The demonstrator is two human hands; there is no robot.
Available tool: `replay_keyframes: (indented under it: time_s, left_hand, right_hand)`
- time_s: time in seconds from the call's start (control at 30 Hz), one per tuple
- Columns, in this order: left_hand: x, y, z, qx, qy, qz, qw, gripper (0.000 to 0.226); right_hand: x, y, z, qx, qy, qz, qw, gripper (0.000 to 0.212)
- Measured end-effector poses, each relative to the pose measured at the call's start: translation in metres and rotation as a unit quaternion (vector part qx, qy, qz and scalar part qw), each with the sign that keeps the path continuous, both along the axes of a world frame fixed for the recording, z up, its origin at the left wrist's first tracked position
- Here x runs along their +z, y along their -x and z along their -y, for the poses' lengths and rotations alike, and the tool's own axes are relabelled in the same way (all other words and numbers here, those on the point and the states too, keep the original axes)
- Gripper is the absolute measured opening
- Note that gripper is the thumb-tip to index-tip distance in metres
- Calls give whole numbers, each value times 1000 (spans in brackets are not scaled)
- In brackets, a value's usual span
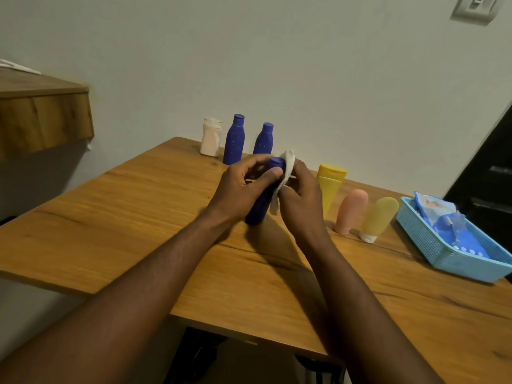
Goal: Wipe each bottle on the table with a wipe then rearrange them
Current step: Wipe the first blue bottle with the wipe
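Nearest, wooden table (249, 286), with two bare forearms reaching across its front edge. Mid-table, held blue bottle (260, 209), taken here as landmark, tilted with cap leaning away; base low at the table surface, contact not discernible. Left hand (238, 189) curled round the upper body of the landmark, thumb laid across just below the cap. Right hand (302, 203) immediately right of the landmark, fingers bunched on a white wipe (286, 164) and pressing it against the landmark's right side near the cap. Right of the landmark, in order outward: yellow tube (329, 187), pink tube (350, 210), pale yellow tube (378, 217) with white cap at its lower end. Farther right, well apart from the landmark, light blue basket (443, 253) holding a blue wipes pack (440, 214). Directly behind the landmark, upright rear blue bottle (263, 139), lower part hidden by the hands; behind and left, upright second blue bottle (235, 139); just left of that, white bottle (211, 138). Beyond, pale wall; far left of the landmark and higher, wooden shelf (41, 117); high to the right, wall switch (475, 8).
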State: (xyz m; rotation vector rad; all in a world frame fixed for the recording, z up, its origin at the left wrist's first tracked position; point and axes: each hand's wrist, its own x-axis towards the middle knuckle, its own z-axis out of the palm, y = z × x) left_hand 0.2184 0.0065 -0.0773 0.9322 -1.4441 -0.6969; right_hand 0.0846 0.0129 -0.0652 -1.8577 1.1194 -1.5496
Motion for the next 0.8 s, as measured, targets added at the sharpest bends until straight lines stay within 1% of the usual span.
replay_keyframes:
  time_s: [0.07, 0.1, 0.2, 0.27, 0.3, 0.33, 0.43, 0.5, 0.57, 0.67, 0.8]
  left_hand:
    - [0, -2, 1, 6, -9, -18, 1000, 38]
    - [0, -2, 2, 6, -11, -21, 1000, 36]
    - [0, -1, 2, 6, -12, -27, 1000, 28]
    - [0, -1, 3, 8, -19, -29, 999, 29]
    - [0, -2, 4, 10, -23, -29, 999, 31]
    - [0, -2, 4, 9, -26, -28, 999, 32]
    - [0, -2, 4, 5, -34, -23, 999, 31]
    - [0, -2, 5, 4, -40, -27, 999, 27]
    - [1, -2, 6, 3, -39, -31, 999, 26]
    - [0, -4, 9, 12, -30, -29, 999, 34]
    - [-2, -6, 9, 17, -23, -32, 999, 37]
  right_hand:
    - [-2, 1, 1, 23, -42, 29, 998, 44]
    - [-3, 1, 1, 25, -64, 21, 997, 40]
    - [-7, 3, 4, 10, -143, -59, 988, 24]
    - [-10, 4, 5, 18, -197, -88, 976, 16]
    - [-11, 4, 5, 22, -203, -87, 975, 14]
    - [-11, 4, 4, 23, -190, -77, 978, 13]
    - [-6, 1, 1, 19, -90, 9, 996, 17]
    - [-4, -2, 1, 20, -63, 46, 997, 18]
    - [-8, -5, 4, 15, -82, 39, 996, 18]
    - [-16, -6, 9, -14, -146, 1, 989, 22]
    - [-23, 1, 14, -3, -188, -34, 981, 21]
